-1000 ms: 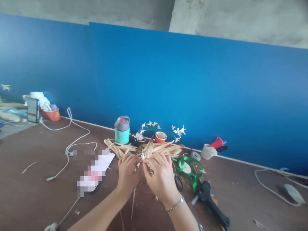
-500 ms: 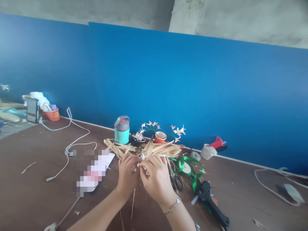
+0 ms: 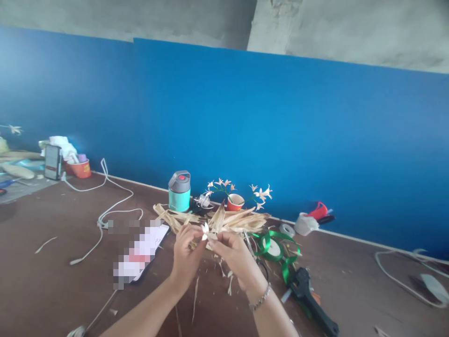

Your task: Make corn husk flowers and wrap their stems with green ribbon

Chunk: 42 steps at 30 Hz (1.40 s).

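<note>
A small white flower point(image 3: 205, 230) with pointed petals is held up at the middle of the head view. My left hand point(image 3: 187, 248) pinches it from the left, thumb and fingers closed. My right hand point(image 3: 233, 255) is closed at the fingertips on a pale husk strip point(image 3: 212, 236) beside the flower; whether strip and flower are joined I cannot tell. Behind the hands lies a pile of dry corn husks point(image 3: 245, 220). Small white flower pieces point(image 3: 230, 283) and scraps lie on the table below the right hand.
A hot glue gun point(image 3: 310, 299), green ribbon spool point(image 3: 273, 248) and tape roll point(image 3: 287, 230) lie at right. A turquoise jar point(image 3: 179, 199) and red paper cup point(image 3: 235, 202) with flower stems stand behind. A phone point(image 3: 143, 255) and white cable point(image 3: 101, 220) lie left.
My hands have moved slightly apart and turned, so the white flower between them now shows clearly. The right hand has swung a little to the right. The view has shifted slightly.
</note>
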Available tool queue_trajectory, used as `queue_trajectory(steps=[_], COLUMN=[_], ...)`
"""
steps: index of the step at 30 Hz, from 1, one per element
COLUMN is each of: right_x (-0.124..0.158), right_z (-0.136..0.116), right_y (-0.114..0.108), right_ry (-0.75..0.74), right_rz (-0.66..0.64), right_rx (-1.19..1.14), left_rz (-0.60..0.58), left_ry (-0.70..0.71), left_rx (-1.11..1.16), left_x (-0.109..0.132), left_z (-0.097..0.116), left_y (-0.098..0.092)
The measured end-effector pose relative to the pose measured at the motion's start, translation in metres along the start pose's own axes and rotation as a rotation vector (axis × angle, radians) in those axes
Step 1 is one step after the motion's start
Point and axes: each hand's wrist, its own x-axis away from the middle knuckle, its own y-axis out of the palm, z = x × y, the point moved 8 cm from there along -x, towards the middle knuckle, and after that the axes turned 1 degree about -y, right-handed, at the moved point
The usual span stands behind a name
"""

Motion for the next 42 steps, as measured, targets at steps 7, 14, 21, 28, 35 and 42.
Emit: queue_trajectory(steps=[7,14,21,28,35,42], right_x=[0.002,0.005,0.006,0.005,0.003,0.003], right_z=[-0.004,-0.014,-0.02,-0.021,-0.015,-0.011], right_y=[-0.001,-0.006,-0.015,-0.018,-0.02,-0.015], right_ry=[0.01,-0.003,-0.027,-0.068,-0.042,-0.005], right_rz=[-0.019,-0.004,0.075,0.082,0.114,0.08], right_rx=[-0.008,-0.006,0.035,0.072,0.041,-0.027], left_rz=[0.003,-0.063,-0.135,-0.139,-0.061,0.001], left_ry=[0.013,-0.02,-0.027,-0.01,-0.012,0.033], left_rx=[0.078,0.073,0.135,0.098,-0.041,-0.11], left_x=[-0.001,0.0,-0.001,-0.002,0.003,0.005], left_z=[-0.001,0.0,0.003,0.006,-0.001,0.002], left_y=[-0.001,0.005,0.01,0.011,0.008,0.002])
